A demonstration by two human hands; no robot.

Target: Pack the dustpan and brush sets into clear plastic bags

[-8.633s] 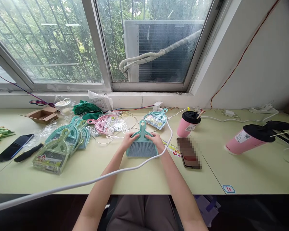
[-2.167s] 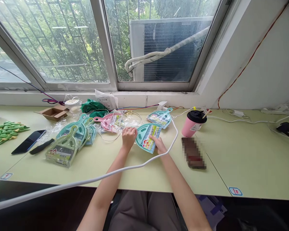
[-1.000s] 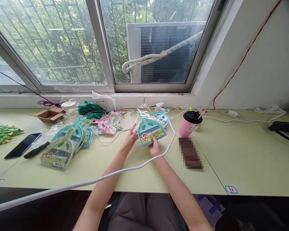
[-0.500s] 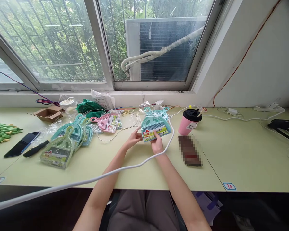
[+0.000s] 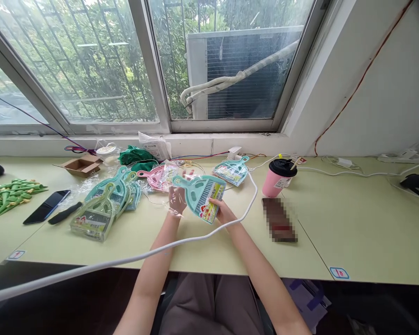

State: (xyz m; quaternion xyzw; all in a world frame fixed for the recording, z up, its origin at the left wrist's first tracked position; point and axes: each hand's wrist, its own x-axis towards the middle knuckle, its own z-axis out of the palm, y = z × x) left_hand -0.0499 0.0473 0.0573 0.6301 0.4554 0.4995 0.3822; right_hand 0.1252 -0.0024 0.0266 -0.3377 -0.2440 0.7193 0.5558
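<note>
A mint-green toy dustpan and brush set (image 5: pixel 198 191) with a printed card hangs tilted above the table, its handle pointing up and left. My right hand (image 5: pixel 226 213) is closed on its lower right edge, thumb over the card. Beside the handle is my left hand (image 5: pixel 177 199), fingers stretched upward, partly behind the handle. Clear plastic film lies over this hand and wrist; whether the hand grips any of it is hard to see. Another mint-green dustpan set (image 5: pixel 232 170) lies behind, and a pink set (image 5: pixel 158 177) lies to the left.
Several wrapped green dustpan sets (image 5: pixel 97 211) are heaped at left, near a black-handled tool (image 5: pixel 64 213), a phone (image 5: pixel 46 207) and a cardboard box (image 5: pixel 81 166). A pink cup (image 5: pixel 274 184) stands right, behind a blurred item (image 5: pixel 280 221). A white cable (image 5: pixel 195 239) crosses in front.
The held dustpan set has turned from handle up to handle leftward and moved left. My left hand has left its edge and opened near the handle. The view has shifted slightly.
</note>
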